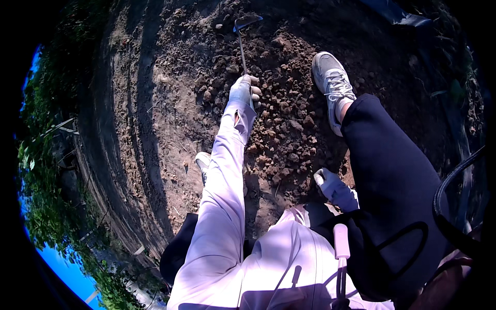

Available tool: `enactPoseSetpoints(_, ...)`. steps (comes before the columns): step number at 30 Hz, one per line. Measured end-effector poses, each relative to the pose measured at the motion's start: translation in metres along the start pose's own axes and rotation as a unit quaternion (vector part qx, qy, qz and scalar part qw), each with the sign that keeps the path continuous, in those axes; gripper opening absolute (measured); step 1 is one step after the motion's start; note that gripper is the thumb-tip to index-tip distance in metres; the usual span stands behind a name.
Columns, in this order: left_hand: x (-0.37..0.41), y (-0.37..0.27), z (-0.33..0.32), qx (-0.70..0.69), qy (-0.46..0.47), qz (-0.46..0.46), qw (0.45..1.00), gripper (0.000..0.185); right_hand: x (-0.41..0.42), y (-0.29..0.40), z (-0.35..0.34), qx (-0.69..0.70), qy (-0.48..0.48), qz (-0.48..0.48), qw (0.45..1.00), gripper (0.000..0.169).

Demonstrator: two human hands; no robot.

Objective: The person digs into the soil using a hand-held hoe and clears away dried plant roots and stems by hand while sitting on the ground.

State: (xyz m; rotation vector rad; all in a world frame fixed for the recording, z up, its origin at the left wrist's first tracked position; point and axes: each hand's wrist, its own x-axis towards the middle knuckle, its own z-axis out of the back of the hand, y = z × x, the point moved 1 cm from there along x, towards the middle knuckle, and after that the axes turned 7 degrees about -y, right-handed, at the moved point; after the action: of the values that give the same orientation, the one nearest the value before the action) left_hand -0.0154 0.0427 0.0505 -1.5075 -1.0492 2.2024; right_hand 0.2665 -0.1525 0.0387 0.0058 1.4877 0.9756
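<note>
My left hand (244,91), in a pale work glove, grips a small hand hoe by its handle. The hoe's thin shaft (242,52) reaches away from me to a narrow metal blade (248,22) over the soil. Most of the handle is hidden in my fist. My right hand (327,184), also gloved, is low beside my right leg, its fingers curled close to the ground. Whether it holds anything cannot be made out. Broken clods of brown soil (286,128) lie between the two hands.
My right shoe (333,85) stands on the soil; part of my left shoe (203,162) shows beside my left arm. Furrowed ground (131,89) and leafy plants (50,186) lie to the left. Dark sheeting (403,15) is at the upper right. A black cord (451,178) loops at the right.
</note>
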Motion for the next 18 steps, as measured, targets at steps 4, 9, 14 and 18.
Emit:
enactPoseSetpoints(4,-0.01,0.073,0.004,0.097,-0.033,0.102,0.99,0.034,0.006,-0.011,-0.006,0.019,-0.002,0.034,0.999,0.018)
enactPoseSetpoints(9,-0.092,0.159,0.039,0.057,-0.019,0.11,0.992,0.033,0.008,-0.014,-0.006,0.053,-0.029,0.071,0.996,0.018)
enactPoseSetpoints(14,-0.177,0.215,0.092,0.132,-0.065,0.133,0.98,0.026,0.001,-0.011,-0.004,0.08,0.048,-0.01,0.996,0.019)
enactPoseSetpoints(18,-0.228,0.208,0.112,0.118,-0.07,0.265,0.954,0.027,0.003,-0.029,-0.013,0.062,0.024,0.006,0.998,0.02)
